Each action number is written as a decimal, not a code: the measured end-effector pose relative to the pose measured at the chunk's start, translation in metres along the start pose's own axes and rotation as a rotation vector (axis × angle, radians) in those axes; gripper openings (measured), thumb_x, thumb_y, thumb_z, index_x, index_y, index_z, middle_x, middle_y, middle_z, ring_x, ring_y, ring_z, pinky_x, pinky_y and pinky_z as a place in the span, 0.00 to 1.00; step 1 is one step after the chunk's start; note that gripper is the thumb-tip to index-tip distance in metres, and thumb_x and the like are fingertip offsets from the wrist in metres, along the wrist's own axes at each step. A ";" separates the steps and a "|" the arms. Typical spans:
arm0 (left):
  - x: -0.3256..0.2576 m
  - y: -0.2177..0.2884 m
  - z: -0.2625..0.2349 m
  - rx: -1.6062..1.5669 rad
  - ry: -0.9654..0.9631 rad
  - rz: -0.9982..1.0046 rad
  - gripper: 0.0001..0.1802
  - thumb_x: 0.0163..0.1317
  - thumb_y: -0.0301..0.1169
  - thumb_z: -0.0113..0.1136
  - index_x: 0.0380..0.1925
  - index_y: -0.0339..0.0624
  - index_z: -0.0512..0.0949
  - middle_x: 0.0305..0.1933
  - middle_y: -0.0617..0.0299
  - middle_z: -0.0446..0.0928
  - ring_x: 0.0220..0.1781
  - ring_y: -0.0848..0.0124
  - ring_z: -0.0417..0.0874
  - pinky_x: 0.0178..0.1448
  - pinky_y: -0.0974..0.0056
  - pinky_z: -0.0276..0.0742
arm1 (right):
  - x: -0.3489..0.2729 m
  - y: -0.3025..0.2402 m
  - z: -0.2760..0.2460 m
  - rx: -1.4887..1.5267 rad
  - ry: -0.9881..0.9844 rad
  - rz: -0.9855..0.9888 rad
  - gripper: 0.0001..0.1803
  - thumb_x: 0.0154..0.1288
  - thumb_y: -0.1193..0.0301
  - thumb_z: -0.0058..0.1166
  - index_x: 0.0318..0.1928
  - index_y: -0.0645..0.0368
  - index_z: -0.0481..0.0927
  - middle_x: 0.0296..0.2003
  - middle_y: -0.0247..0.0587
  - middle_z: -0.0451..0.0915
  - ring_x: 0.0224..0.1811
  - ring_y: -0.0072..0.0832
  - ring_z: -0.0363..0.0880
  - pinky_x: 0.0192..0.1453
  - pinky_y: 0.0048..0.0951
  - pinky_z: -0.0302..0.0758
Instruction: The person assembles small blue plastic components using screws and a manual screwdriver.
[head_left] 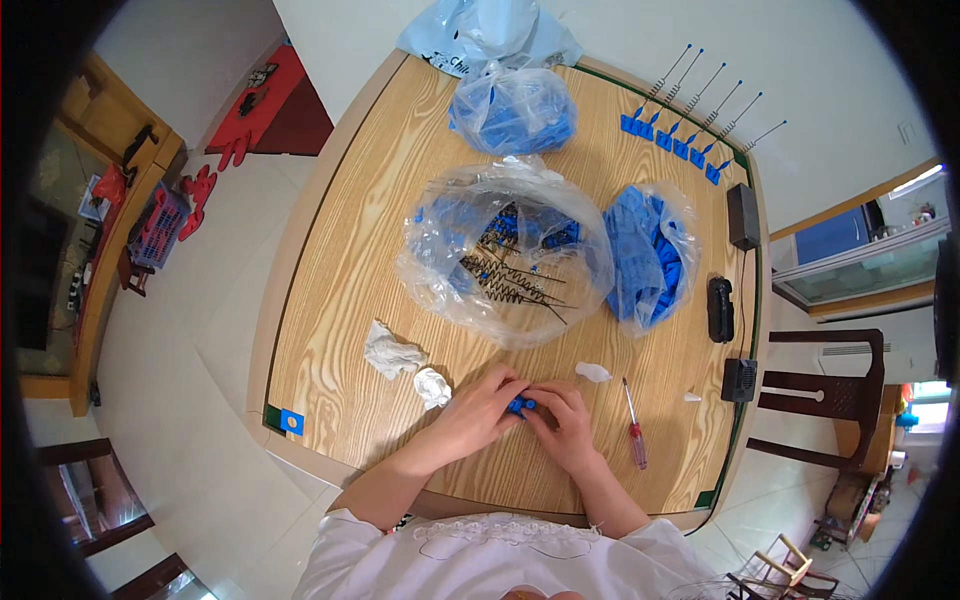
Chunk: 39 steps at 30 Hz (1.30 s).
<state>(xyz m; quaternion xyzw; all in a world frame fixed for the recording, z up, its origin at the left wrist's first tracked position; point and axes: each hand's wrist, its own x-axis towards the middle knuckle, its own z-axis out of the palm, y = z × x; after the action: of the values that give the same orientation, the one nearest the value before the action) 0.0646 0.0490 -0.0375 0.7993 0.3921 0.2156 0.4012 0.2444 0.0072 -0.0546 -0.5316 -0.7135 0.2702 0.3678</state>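
Near the front edge of the wooden table, my left hand [488, 408] and my right hand [565, 422] meet around a small blue plastic piece [519, 405]. Fingers of both hands are closed on it and cover most of it, so its full shape is hidden. Beyond them lies an open clear plastic bag [430, 285] with black coil springs on rods [505, 280] and blue parts inside. To its right, another clear bag [650, 260] is full of blue plastic pieces. A red-handled screwdriver [637, 440] rests to the right of my right hand.
Crumpled white tissues [395, 352] lie left of my hands, a small whitish plastic scrap [593, 372] to the right. Blue bases with upright springs [680, 148] line the far right edge. Black devices [720, 310] sit along the right edge. A blue-filled bag [513, 110] stands at the back.
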 end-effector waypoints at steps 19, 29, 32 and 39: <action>0.003 0.004 -0.016 -0.241 -0.069 -0.104 0.30 0.53 0.32 0.66 0.55 0.38 0.68 0.52 0.52 0.65 0.40 0.61 0.78 0.45 0.63 0.76 | 0.062 -0.041 -0.112 -0.148 0.161 -0.036 0.12 0.49 0.84 0.57 0.36 0.62 0.75 0.29 0.43 0.76 0.29 0.36 0.76 0.33 0.29 0.72; 0.002 0.021 -0.029 -0.156 0.103 -0.068 0.20 0.52 0.26 0.65 0.47 0.40 0.76 0.38 0.59 0.73 0.33 0.67 0.77 0.36 0.67 0.75 | 0.147 0.017 -0.048 -0.726 -0.524 0.056 0.10 0.58 0.65 0.52 0.31 0.60 0.76 0.25 0.47 0.79 0.29 0.46 0.79 0.32 0.41 0.75; 0.002 0.031 -0.046 -0.127 0.222 0.019 0.12 0.54 0.24 0.62 0.40 0.39 0.77 0.33 0.56 0.72 0.30 0.61 0.77 0.33 0.61 0.74 | 0.145 0.016 -0.055 -0.682 -0.485 0.109 0.10 0.57 0.65 0.51 0.31 0.60 0.76 0.24 0.49 0.79 0.29 0.46 0.79 0.32 0.43 0.75; 0.056 0.030 -0.092 0.362 0.375 0.242 0.08 0.46 0.21 0.58 0.30 0.36 0.77 0.30 0.56 0.72 0.34 0.60 0.75 0.35 0.61 0.73 | 0.100 -0.033 -0.131 -0.303 -0.247 0.172 0.08 0.56 0.71 0.56 0.30 0.64 0.76 0.22 0.49 0.77 0.24 0.41 0.77 0.28 0.34 0.72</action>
<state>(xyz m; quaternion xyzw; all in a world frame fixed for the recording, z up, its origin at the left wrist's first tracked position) 0.0511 0.1264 0.0424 0.8450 0.3934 0.3324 0.1438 0.3157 0.0927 0.0714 -0.6026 -0.7376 0.2535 0.1691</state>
